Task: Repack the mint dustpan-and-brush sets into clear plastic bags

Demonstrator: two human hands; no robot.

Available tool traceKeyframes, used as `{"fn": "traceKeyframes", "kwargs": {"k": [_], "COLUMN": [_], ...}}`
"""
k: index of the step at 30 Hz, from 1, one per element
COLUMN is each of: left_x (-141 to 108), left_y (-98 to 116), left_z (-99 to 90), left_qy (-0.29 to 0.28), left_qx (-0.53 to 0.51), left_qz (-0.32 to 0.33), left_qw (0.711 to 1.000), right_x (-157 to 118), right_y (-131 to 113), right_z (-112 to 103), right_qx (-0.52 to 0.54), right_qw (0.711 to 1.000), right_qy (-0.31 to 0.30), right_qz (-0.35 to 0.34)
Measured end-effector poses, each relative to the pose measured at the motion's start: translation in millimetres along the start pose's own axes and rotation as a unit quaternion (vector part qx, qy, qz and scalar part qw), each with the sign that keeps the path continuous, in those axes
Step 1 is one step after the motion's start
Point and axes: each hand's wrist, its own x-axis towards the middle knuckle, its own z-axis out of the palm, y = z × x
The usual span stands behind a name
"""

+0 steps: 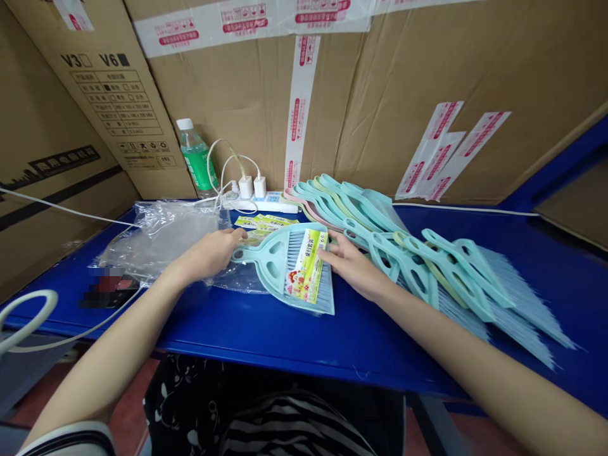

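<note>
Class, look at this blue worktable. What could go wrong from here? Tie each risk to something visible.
1. The label card might crease or shift, since the right hand touches it while holding the dustpan.
2. The loosely overlapping brushes could slide if the nearby right forearm bumps them.
3. The bottle stands beside loose cables; a snag might topple it near the power strip.

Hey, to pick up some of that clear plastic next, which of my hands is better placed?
Your left hand, I'd say: it is right beside the clear plastic, while your right hand is across the labelled dustpan set, touching its right edge.
</note>
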Motion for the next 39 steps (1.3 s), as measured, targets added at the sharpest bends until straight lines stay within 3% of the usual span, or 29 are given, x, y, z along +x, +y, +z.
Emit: {"fn": "traceKeyframes", "kwargs": {"k": [8, 11, 15, 21, 25, 29, 32, 35, 39], "left_x": [1, 2, 2, 2, 2, 3, 4, 5, 6], "left_y": [-5, -3, 0, 2, 3, 2, -1, -3, -2], "left_z": [0.3, -1.8, -3.6, -2.5, -3.1, -0.9, 1.9, 3.3, 3.0], "left_qy": [0.011, -0.007, -0.020, -0.017, -0.017, -0.010, -0.005, 0.007, 0.010], "left_qx": [0.024, 0.042, 0.019, -0.033, -0.045, -0.077, -0.105, -0.104, -0.108], "left_qz": [-0.030, -0.046, -0.020, -0.013, -0.023, -0.015, -0.006, 0.006, -0.001], "left_qw": [0.999, 0.998, 0.999, 0.999, 0.999, 0.997, 0.994, 0.995, 0.994], "right_x": [4, 4, -2, -17, -31, -45, -46, -42, -41], "right_y": [7, 10, 12, 1, -12, -15, -11, -8, -8], "right_z": [-4, -7, -14, -16, -7, 4, 9, 10, 9], "right_qx": [-0.117, -0.183, -0.293, -0.464, -0.502, -0.529, -0.527, -0.508, -0.500], "right_qw": [0.992, 0.975, 0.929, 0.862, 0.799, 0.748, 0.750, 0.769, 0.767], "right_qy": [-0.013, -0.032, -0.046, -0.019, 0.007, -0.068, -0.095, -0.086, -0.086], "right_qz": [-0.047, -0.120, -0.224, -0.203, -0.331, -0.395, -0.388, -0.379, -0.392]}}
